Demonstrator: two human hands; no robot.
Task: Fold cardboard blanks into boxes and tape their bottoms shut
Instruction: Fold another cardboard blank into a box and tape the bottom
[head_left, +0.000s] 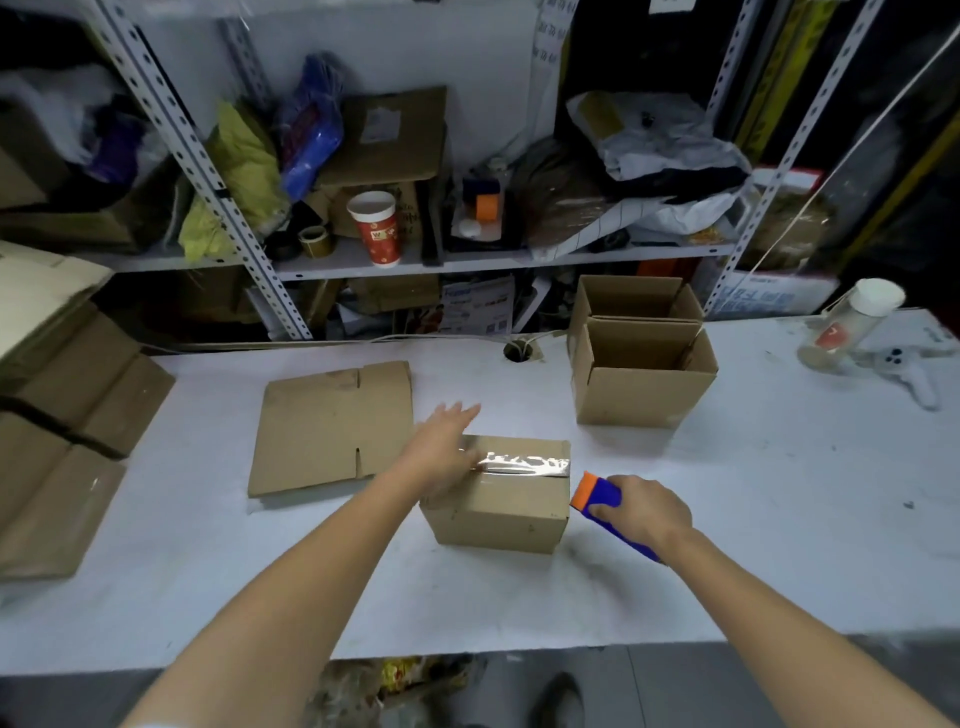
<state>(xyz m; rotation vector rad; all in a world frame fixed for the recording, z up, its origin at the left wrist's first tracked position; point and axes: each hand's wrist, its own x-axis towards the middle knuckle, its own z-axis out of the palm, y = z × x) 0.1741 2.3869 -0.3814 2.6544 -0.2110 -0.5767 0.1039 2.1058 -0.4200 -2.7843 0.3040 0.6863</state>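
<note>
You are working on a closed box (498, 512) that is sitting near the middle of the white counter (208, 571), bottom side up, with a strip of shiny clear tape (524, 462) running across its top seam toward 3 o'clock. Your left hand (441, 452) is lying flat on the box's top at the 9 o'clock end of the tape, its fingers (460, 415) stretched out straight and pressing down; the hand is blurred, so finer detail is hard to read. Your right hand (644, 509) is hovering just beside the box at 3 o'clock, its fingers (615, 512) wrapping tightly around a blue tape dispenser (602, 499) whose orange end is pointing at the box's corner. A flat blank (332, 426) is lying on the counter at 10 o'clock from the box, close to it. Two open boxes (644, 384) are standing one behind the other at 1 o'clock, mouths up. A stack of cardboard (62, 415) is resting at the counter's 9 o'clock edge. A red paper cup (376, 228) is standing on the shelf (467, 260) at 12 o'clock, and a clear jar (852, 327) with a white lid is sitting far off at 2 o'clock.
</note>
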